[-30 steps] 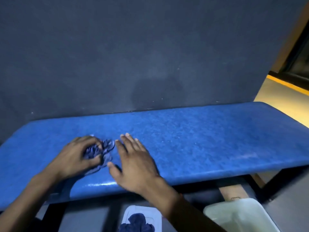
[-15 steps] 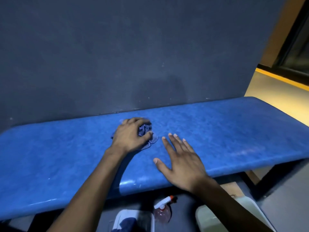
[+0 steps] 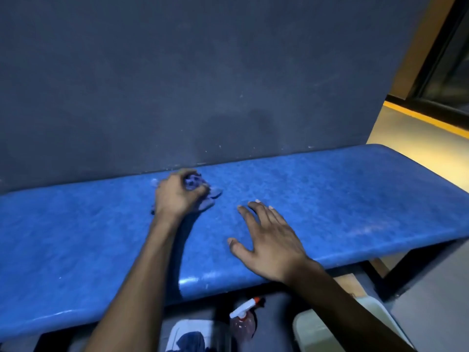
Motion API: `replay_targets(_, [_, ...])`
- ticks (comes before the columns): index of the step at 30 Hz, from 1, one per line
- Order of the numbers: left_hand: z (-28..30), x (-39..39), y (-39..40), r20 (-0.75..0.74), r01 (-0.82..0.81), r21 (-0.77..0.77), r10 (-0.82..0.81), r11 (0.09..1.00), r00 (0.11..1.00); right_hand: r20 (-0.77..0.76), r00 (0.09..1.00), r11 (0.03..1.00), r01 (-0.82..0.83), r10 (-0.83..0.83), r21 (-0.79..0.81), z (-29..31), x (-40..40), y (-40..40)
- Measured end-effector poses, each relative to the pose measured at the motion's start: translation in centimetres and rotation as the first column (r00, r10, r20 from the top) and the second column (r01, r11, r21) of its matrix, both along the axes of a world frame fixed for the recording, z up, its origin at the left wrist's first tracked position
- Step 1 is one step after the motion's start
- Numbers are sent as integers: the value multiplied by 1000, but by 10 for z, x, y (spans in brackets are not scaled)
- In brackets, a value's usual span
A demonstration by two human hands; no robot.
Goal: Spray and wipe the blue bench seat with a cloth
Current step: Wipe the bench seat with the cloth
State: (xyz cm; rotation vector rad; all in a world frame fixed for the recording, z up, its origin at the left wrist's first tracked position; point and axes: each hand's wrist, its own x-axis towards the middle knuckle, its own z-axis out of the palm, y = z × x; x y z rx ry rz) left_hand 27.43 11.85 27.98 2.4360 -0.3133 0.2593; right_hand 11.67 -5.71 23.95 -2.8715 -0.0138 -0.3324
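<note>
The blue bench seat (image 3: pixel 330 199) runs across the view against a dark wall. My left hand (image 3: pixel 175 196) is closed around a crumpled blue cloth (image 3: pixel 200 189) and presses it on the seat near the back edge, close to the wall. My right hand (image 3: pixel 269 237) lies flat on the seat with fingers spread, to the right of the cloth and nearer the front edge, holding nothing. A spray bottle (image 3: pixel 243 318) with a white trigger and orange tip stands on the floor under the bench's front edge.
The dark grey wall (image 3: pixel 203 85) rises right behind the seat. On the floor below stand a white tub holding dark cloth (image 3: pixel 187 336) and a pale bin (image 3: pixel 317 334) at the right. A black bench leg (image 3: pixel 406 265) sits at the right end.
My left hand has slid the cloth from the front left of the seat back and to the right, toward the wall. My right hand has shifted right, still flat on the seat.
</note>
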Motion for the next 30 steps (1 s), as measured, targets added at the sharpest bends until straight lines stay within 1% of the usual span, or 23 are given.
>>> replay_targets(1, [-1,-12,-17,20,72,18,-72,997,997,-5,1000,1000,-3,3,-3,0,0,-1])
replay_targets(3, [-3,-43,-37,71,208,121,-217,971,973,0,1000,1000,-7,7,-10,-1,1,-1])
replay_targets(6, [-11,-68,-10,107,276,256,-311,926,944,38,999,1000,-6,6,-2,-4,0,0])
replay_targets(8, [-15,-62,25,76,256,280,-287,925,955,51,999,1000,-1,1,-4,-5,0,0])
replay_targets(10, [-17,-35,48,83,174,273,-203,946,976,48,999,1000,10,-10,-8,-5,1,2])
replay_targets(12, [-13,-4,42,90,111,276,-141,955,986,40,999,1000,5,-5,-6,-4,1,3])
replay_targets(13, [-11,6,30,89,113,280,-142,953,986,33,999,1000,-1,1,-8,-4,1,3])
replay_targets(15, [-8,14,5,66,183,284,-209,941,976,25,1000,1000,-10,10,-22,-5,2,2])
replay_targets(16, [-7,9,-2,51,250,275,-274,928,960,33,999,1000,-9,10,-27,-7,1,1])
replay_targets(18, [-7,-18,3,55,392,254,-418,884,907,65,998,1000,-10,12,-28,-10,1,0])
replay_targets(19, [-10,-33,13,66,438,258,-468,861,881,74,997,1000,-11,13,-25,-11,2,0])
replay_targets(20, [-14,-45,23,75,443,261,-476,858,876,80,997,1000,-10,12,-19,-13,2,0])
replay_targets(21, [-17,-47,29,93,413,269,-451,870,888,89,996,1000,-3,5,-14,-13,3,1])
replay_targets(23, [-19,-23,17,132,325,292,-374,900,918,98,995,1000,13,-12,-5,-12,5,2])
replay_targets(25, [-16,14,-16,129,248,303,-298,920,946,97,995,1000,12,-11,-4,-13,6,2])
replay_targets(28, [-13,34,-55,91,269,305,-309,914,947,102,994,999,24,-27,33,-11,3,2])
replay_targets(30, [-11,21,-50,81,297,286,-332,911,940,94,995,999,12,-17,47,-9,3,0])
